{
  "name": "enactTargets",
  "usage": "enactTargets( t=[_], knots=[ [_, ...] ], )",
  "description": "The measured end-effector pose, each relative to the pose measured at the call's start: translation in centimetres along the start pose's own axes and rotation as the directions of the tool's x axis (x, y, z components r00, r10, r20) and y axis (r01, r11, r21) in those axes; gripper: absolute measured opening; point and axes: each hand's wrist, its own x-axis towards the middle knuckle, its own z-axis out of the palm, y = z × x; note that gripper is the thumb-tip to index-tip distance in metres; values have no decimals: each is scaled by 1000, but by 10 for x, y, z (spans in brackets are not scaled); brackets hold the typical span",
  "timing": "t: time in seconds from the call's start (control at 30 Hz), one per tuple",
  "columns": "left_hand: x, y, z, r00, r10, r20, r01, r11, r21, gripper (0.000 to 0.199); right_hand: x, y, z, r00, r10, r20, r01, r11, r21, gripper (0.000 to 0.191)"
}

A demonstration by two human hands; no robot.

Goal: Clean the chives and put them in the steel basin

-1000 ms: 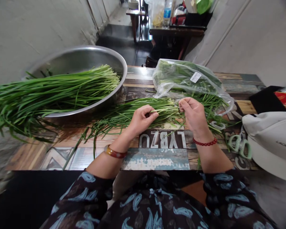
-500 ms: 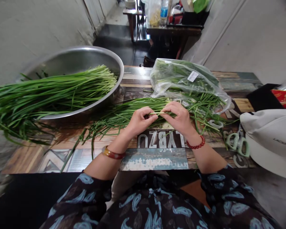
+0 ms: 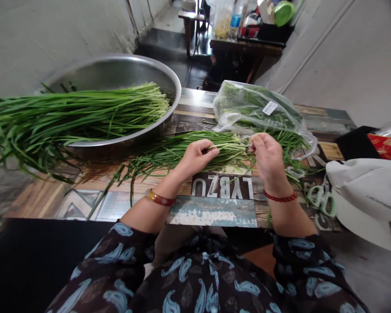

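Drawn apart since the earlier frame, the left hand point(image 3: 195, 158) and right hand point(image 3: 269, 156) now have a gap between them. Both are nearly closed, and each pinches thin stalks from the loose chives point(image 3: 221, 145) lying mid-worktop point(image 3: 211, 212). Behind them, toward the far left edge, a steel basin point(image 3: 124, 71) holds a long chive bundle point(image 3: 84, 111) that overhangs its rim. A clear plastic bag point(image 3: 257, 106) of greens sits at the far edge, with green-handled scissors point(image 3: 319, 200) near the right edge.

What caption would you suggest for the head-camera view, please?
Left hand and right hand pinch chives beside a steel basin.
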Motion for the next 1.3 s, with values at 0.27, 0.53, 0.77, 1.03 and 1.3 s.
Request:
enactTargets(
  t=[0.27,0.53,0.77,1.03,1.3],
  knots=[
    [0,1,-1,995,7,100,15,978,-209,32,-18,-7,-14,939,-184,290,281,896,-343,21],
    [0,6,-10,998,-63,-1,62,985,-159,23,-17,19,-13,937,-189,294,349,545,-762,17],
    [-13,6,-1,998,-45,-50,47,998,33,25,-19,17,-14,912,-264,315,408,675,-615,10],
    [-20,-1,4,998,9,-70,-3,997,81,16,-16,-2,0,922,-294,252,366,875,-316,14],
    [-25,1,-8,994,-98,51,103,989,-102,27,-4,-6,22,932,-260,254,328,902,-279,28]
  ],
)
